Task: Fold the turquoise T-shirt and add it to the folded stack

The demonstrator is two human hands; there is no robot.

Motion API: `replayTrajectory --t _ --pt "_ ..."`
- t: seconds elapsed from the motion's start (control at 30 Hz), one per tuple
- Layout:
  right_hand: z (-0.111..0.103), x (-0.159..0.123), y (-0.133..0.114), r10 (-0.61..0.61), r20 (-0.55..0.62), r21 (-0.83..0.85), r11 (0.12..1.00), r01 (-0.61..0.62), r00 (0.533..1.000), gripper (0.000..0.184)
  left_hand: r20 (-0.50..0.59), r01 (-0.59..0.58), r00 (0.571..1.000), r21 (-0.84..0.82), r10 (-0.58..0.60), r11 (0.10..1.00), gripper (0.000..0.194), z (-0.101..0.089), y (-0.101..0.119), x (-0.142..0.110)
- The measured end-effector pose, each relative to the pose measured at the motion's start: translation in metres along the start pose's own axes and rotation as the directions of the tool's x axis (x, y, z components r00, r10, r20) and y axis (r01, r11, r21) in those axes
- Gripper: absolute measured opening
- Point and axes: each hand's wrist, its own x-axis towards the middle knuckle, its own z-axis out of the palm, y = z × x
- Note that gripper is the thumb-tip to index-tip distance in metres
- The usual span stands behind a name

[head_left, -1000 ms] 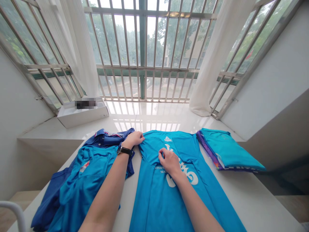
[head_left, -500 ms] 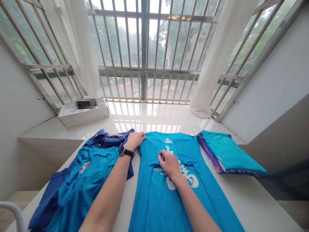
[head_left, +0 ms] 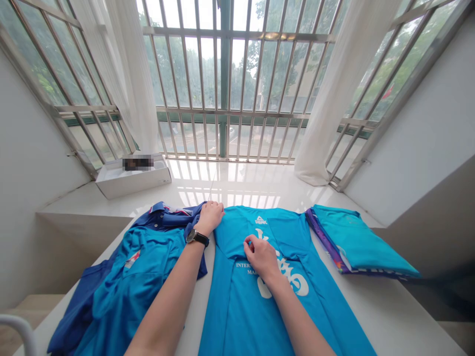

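Observation:
A bright blue T-shirt (head_left: 237, 296) lies spread flat, with a white logo and white lettering facing up. At its far left shoulder corner, my left hand (head_left: 211, 216) is closed on the edge of the cloth; a black-strapped watch (head_left: 198, 237) is on that wrist. My right hand (head_left: 261, 254) rests over the lettering near the middle of the T-shirt, thumb and fingers pinched together on the fabric. Part of the print is hidden beneath it. Left of the T-shirt lies a loose heap, a blue shirt (head_left: 133, 277) over a navy polo shirt (head_left: 159, 217).
Several folded garments form a stack (head_left: 363, 242) on the right of the white table (head_left: 404, 316). Beyond is a glossy window ledge (head_left: 230, 180) with an open white box (head_left: 137, 180). Barred windows and white curtains (head_left: 322, 109) stand behind. A curved white rail (head_left: 18, 324) shows at lower left.
The whole view has shifted slightly, with the scene sitting a little lower and further right. Both hands keep practically the same places on the T-shirt.

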Motion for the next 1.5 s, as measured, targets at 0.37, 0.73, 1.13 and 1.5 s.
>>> replayTrajectory --t 0.37,0.73,1.13,1.5 --pt "0.000 0.000 0.000 -0.006 -0.010 0.037 0.999 0.006 1.000 0.017 0.194 -0.250 0.941 -0.156 0.278 0.956 0.016 0.010 0.046 -0.003" --pt "0.002 0.000 -0.001 -0.009 -0.028 -0.002 1.000 0.009 1.000 0.017 0.305 -0.253 0.916 -0.067 0.261 0.965 0.034 0.007 0.042 -0.009" --pt "-0.002 -0.001 -0.003 -0.034 -0.024 -0.064 0.997 0.032 0.999 0.022 0.150 -0.178 0.974 0.028 0.172 0.984 0.041 -0.006 0.053 -0.085" --pt "0.004 -0.005 0.002 -0.026 -0.061 -0.096 0.995 0.020 0.998 0.023 -0.094 0.124 0.988 0.019 -0.121 0.992 0.072 0.040 0.073 -0.161"
